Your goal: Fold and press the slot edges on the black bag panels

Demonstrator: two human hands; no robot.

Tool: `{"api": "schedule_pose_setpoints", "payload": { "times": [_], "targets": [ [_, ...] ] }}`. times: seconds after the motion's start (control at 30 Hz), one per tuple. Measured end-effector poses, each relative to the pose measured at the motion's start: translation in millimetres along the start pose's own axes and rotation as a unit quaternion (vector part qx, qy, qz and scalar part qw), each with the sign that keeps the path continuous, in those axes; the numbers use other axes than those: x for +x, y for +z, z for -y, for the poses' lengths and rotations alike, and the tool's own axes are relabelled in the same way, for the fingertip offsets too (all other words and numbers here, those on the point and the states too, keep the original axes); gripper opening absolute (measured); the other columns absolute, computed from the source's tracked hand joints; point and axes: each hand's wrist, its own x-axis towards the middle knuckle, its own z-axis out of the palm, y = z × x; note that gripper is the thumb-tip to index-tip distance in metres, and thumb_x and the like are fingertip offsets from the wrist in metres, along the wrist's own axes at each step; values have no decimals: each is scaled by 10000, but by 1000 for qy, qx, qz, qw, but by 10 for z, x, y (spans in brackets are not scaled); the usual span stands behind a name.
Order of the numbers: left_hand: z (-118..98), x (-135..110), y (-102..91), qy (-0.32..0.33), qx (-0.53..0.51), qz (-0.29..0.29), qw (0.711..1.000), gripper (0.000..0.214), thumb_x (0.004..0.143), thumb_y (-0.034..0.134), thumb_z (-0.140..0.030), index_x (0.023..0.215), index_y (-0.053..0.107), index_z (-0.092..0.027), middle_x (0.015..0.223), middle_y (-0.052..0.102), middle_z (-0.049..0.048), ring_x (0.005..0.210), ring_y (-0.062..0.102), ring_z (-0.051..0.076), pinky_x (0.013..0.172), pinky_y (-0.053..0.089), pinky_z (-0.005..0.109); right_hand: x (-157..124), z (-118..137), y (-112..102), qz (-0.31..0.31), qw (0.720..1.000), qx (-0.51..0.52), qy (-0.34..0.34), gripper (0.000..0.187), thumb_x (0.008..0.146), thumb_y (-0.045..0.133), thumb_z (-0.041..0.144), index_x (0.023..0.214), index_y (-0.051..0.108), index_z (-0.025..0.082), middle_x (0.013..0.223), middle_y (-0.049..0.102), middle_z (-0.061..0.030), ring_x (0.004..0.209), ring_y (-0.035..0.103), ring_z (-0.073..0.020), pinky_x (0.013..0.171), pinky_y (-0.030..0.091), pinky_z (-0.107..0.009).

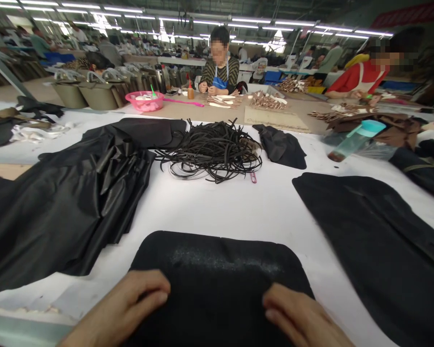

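A black felt-like panel (217,274) with rounded corners lies on the white table (238,207) right in front of me. My left hand (130,303) rests flat on the panel's left edge, fingers stretched out. My right hand (300,315) lies flat on its right side, fingers extended toward the left. Neither hand holds anything.
A heap of shiny black fabric (68,202) lies at the left, a tangle of dark straps (213,152) in the middle, another black panel (376,241) at the right. A teal-capped bottle (354,140) lies on its side. Two people sit working across the far table.
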Motion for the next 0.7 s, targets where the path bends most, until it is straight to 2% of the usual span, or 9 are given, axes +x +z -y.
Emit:
{"api": "schedule_pose_setpoints", "payload": {
  "times": [0.03, 0.1, 0.13, 0.2, 0.3, 0.43, 0.53, 0.6, 0.7],
  "targets": [
    [-42, 164, -69, 23, 42, -46, 998, 230, 887, 398, -356, 842, 603, -261, 851, 630, -10, 832, 575, 189, 785, 469, 295, 171, 91, -43, -13, 1000, -21, -4, 174, 901, 420, 277, 935, 590, 289, 903, 617, -12, 821, 582, -184, 730, 446, -294],
    [-65, 493, -151, 89, 129, -141, 977, 196, 867, 409, -253, 942, 589, -233, 1040, 605, 23, 1005, 528, 207, 934, 405, 341, 530, 240, -91, -48, 996, -57, -38, 157, 892, 435, 219, 960, 572, 250, 1000, 590, -30, 909, 550, -193, 803, 425, -317],
    [-52, 636, -164, 112, 166, -152, 968, 218, 860, 403, -210, 985, 581, -225, 1087, 587, 36, 1053, 501, 215, 969, 380, 364, 701, 292, -96, -58, 995, -71, -49, 171, 885, 450, 193, 1008, 562, 234, 1058, 574, -43, 964, 529, -202, 852, 406, -333],
    [-5, 845, -150, 136, 208, -142, 958, 265, 856, 384, -158, 1043, 564, -213, 1101, 570, 56, 1057, 486, 219, 964, 387, 386, 992, 355, -72, -57, 992, -97, -53, 196, 863, 508, 173, 1051, 554, 205, 1077, 568, -62, 991, 511, -217, 879, 389, -351],
    [39, 961, -101, 138, 219, -114, 959, 293, 874, 335, -137, 1053, 558, -199, 1013, 569, 67, 963, 500, 218, 872, 438, 386, 1250, 383, -3, -27, 992, -123, -30, 211, 829, 605, 228, 1032, 572, 185, 985, 600, -65, 935, 522, -229, 837, 396, -354],
    [6, 946, -111, 145, 181, -106, 967, 280, 905, 322, -177, 1079, 540, -202, 1047, 545, 62, 995, 481, 206, 896, 410, 365, 1341, 381, 29, 26, 993, -110, -30, 84, 833, 617, 281, 805, 603, 204, 798, 602, -10, 817, 540, -191, 757, 390, -309],
    [-12, 949, -146, 149, 133, -86, 976, 273, 906, 414, -283, 1159, 499, -226, 1116, 536, 43, 1043, 472, 192, 932, 375, 334, 1351, 361, -5, 25, 993, -71, -87, 163, 870, 568, 253, 715, 574, 205, 778, 561, 20, 777, 530, -142, 701, 375, -250],
    [-6, 968, -163, 125, 122, -70, 982, 247, 877, 475, -330, 1091, 544, -227, 1013, 576, 27, 967, 505, 198, 866, 394, 322, 1368, 345, -33, -9, 994, -47, -95, 167, 883, 546, 233, 720, 567, 203, 813, 545, 23, 763, 524, -120, 687, 369, -229],
    [2, 1007, -188, 83, 115, -64, 988, 191, 869, 450, -313, 799, 592, -206, 767, 582, 2, 765, 530, 184, 700, 398, 293, 1417, 336, -53, -56, 995, -40, -76, 173, 890, 524, 218, 723, 566, 198, 823, 546, 20, 745, 525, -114, 686, 364, -228]
  ]
}}
